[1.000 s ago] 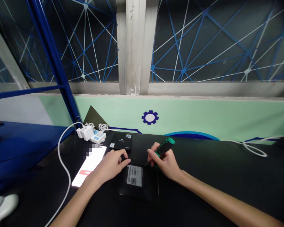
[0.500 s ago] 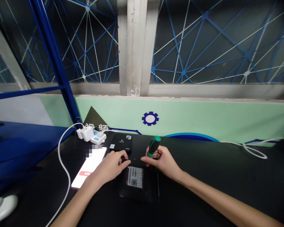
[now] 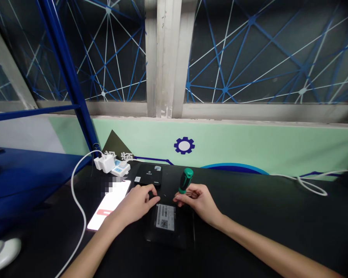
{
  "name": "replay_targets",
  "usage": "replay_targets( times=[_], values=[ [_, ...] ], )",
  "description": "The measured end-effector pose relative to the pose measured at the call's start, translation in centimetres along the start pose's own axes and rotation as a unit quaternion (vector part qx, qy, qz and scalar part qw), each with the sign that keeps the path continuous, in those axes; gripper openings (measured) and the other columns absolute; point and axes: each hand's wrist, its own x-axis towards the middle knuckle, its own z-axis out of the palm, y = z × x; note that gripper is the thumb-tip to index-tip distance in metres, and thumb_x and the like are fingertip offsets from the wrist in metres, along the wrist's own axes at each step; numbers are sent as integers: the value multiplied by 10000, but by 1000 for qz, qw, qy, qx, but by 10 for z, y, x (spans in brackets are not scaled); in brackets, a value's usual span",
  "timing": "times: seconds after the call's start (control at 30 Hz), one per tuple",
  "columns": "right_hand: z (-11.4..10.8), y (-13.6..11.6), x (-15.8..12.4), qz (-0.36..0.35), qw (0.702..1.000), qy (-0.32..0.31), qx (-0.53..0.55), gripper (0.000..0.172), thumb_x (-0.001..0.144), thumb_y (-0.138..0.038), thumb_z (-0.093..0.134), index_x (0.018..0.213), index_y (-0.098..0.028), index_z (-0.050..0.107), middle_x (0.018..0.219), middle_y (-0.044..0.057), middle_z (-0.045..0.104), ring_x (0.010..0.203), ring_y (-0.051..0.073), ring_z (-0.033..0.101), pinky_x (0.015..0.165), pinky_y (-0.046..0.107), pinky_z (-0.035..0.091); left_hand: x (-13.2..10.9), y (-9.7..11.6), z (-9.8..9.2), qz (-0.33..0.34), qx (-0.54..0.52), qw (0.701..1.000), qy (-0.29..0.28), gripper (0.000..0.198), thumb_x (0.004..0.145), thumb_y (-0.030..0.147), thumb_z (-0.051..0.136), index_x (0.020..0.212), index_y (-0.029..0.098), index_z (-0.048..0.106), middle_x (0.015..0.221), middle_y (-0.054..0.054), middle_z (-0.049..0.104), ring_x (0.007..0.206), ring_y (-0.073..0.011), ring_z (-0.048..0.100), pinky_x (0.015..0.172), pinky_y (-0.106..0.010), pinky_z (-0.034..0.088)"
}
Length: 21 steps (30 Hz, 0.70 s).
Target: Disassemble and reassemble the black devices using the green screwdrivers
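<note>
A screwdriver [image 3: 186,180] with a green and black handle stands nearly upright, leaning a little to the right at its top. My right hand [image 3: 195,199] is closed round its lower part, and the fingers hide the shaft and tip. Below lies a flat black electronic box [image 3: 181,227] with a white printed label [image 3: 165,217] facing up. My left hand [image 3: 140,200] is at the box's far left corner, thumb and forefinger curved against it; the other fingers are tucked from sight. Between both hands is a tiny light sliver [image 3: 165,195], too small to name.
A second black box [image 3: 149,175] lies behind, near the wall. To its left stand a white power strip [image 3: 120,168] and a charger plug [image 3: 104,163]. A lit phone [image 3: 111,204] lies beside my left forearm. A white cable [image 3: 80,204] crosses the left side; another cable [image 3: 311,188] lies far right.
The screwdriver has shifted slightly left, its handle top a touch lower. My right fingers have altered their grip on it. My left hand and the black box look the same.
</note>
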Motion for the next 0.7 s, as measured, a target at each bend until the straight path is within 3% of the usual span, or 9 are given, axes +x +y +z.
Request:
replay_targets(
  times=[0.23,0.4,0.7],
  values=[
    [-1,1,-2,-45,996,-4,-75,368,793,-511,782,722,-150,772,627,52,699,566,152,639,548,249,513,0,0,-1,-2,-1,1000,-8,285,949,502,478,966,246,602,546,58,593,442,-158,550,526,-257,346],
    [-1,-2,-4,-83,991,-18,-104,381,883,-524,683,806,-165,786,739,58,685,566,136,628,532,247,512,-1,0,-1,-1,-1,1000,-9,293,949,498,473,969,240,609,558,51,596,447,-155,540,531,-258,358],
    [1,2,-5,-32,998,8,-50,406,800,-547,766,763,-194,570,703,47,726,612,167,671,617,297,557,-1,1,-1,1,1,1000,-4,293,949,497,474,966,241,615,557,48,603,465,-159,542,553,-260,370]
  ],
)
